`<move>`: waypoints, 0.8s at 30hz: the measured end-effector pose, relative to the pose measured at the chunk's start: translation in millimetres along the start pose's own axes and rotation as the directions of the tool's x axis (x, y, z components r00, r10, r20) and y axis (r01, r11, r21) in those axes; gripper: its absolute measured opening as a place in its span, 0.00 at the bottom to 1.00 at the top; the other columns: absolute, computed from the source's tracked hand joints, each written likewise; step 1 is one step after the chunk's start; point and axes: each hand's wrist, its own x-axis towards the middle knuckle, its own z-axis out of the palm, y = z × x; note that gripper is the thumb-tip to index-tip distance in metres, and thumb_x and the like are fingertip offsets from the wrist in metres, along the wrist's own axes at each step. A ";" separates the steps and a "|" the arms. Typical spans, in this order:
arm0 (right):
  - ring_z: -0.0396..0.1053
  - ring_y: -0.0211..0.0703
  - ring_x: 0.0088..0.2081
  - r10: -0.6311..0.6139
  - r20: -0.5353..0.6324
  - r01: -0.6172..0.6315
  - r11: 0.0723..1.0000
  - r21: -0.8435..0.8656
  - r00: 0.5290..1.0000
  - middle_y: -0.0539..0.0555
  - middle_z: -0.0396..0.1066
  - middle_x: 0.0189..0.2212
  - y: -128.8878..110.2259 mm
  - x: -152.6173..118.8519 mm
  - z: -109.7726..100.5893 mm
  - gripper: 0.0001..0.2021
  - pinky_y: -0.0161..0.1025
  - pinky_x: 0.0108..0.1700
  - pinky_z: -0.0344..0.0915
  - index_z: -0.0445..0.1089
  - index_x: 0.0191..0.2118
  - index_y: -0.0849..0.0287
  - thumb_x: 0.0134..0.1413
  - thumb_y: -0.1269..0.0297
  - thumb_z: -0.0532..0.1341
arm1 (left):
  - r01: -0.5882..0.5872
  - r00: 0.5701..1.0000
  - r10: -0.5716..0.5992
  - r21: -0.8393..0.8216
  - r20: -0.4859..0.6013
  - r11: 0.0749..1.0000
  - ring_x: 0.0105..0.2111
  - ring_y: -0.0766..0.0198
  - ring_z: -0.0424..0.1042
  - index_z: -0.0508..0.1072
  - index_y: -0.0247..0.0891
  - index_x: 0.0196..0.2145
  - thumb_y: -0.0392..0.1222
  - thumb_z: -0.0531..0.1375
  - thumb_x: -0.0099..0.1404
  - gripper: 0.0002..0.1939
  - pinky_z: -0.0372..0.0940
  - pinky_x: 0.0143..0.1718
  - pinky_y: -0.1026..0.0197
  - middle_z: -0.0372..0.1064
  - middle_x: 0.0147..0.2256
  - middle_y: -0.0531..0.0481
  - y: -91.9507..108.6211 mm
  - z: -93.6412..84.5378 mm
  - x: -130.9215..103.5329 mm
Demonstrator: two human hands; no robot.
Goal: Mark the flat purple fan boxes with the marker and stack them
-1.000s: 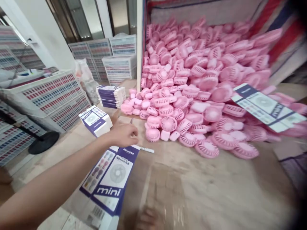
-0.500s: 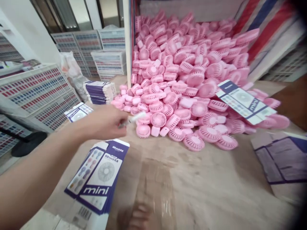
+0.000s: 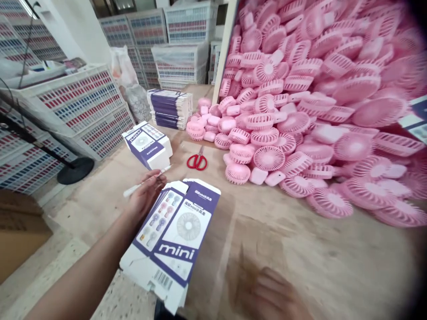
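Observation:
My left hand (image 3: 147, 193) is closed on a slim white pen (image 3: 133, 189), beside the left edge of a stack of flat mini fan boxes (image 3: 188, 226). My right hand (image 3: 273, 291) is low in the view, blurred by motion, over the brown table surface; its fingers are smeared. Beyond my left hand lies another purple and white box pile (image 3: 147, 142). Red-handled scissors (image 3: 197, 162) rest on the table between that pile and the heap of pink fans (image 3: 268, 158).
A taller bundle of folded boxes (image 3: 170, 109) stands at the back. White crates (image 3: 80, 102) are stacked at the left, near a black round stand base (image 3: 75, 170). A box sheet (image 3: 416, 116) lies on the fans at the right edge.
The view has turned and moved closer. My left hand has drawn back from near the fans to the box stack, still holding the pen. The scissors have come into view.

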 end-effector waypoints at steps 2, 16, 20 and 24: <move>0.59 0.37 0.21 0.016 -0.018 -0.016 1.000 0.000 1.000 0.50 0.62 0.17 8.2 18.2 -19.1 0.10 0.38 0.24 0.56 0.66 0.32 0.62 0.53 0.77 0.49 | 0.065 0.998 -0.065 0.046 -0.005 0.997 0.34 0.64 0.71 0.70 0.38 0.40 0.37 0.59 0.57 0.11 0.65 0.37 0.62 0.71 0.34 0.50 -3.1 12.7 -5.9; 0.68 0.40 0.38 -0.082 -0.322 0.076 0.997 -0.029 0.943 0.54 0.75 0.34 13.7 82.4 14.4 0.12 0.42 0.43 0.58 0.67 0.40 0.65 0.49 0.75 0.51 | 0.044 0.988 -0.086 0.302 0.126 0.952 0.37 0.62 0.70 0.68 0.37 0.40 0.39 0.62 0.54 0.14 0.63 0.40 0.61 0.72 0.36 0.50 -25.2 51.3 -16.2; 0.68 0.37 0.40 -0.075 -0.280 0.072 0.997 -0.020 0.957 0.51 0.75 0.37 10.8 88.8 20.9 0.12 0.40 0.46 0.57 0.66 0.41 0.64 0.51 0.73 0.53 | -0.243 0.970 0.208 0.416 0.127 0.876 0.26 0.70 0.66 0.70 0.38 0.32 0.37 0.64 0.53 0.08 0.61 0.30 0.67 0.68 0.27 0.55 -9.7 64.7 -16.5; 0.67 0.37 0.43 -0.106 -0.225 0.109 0.994 0.002 0.969 0.51 0.75 0.38 14.6 93.1 22.9 0.12 0.40 0.45 0.58 0.65 0.43 0.64 0.52 0.70 0.53 | -0.185 0.978 0.122 0.444 0.167 0.877 0.26 0.69 0.66 0.70 0.40 0.34 0.42 0.60 0.57 0.07 0.61 0.28 0.67 0.68 0.27 0.54 1.9 79.9 -34.5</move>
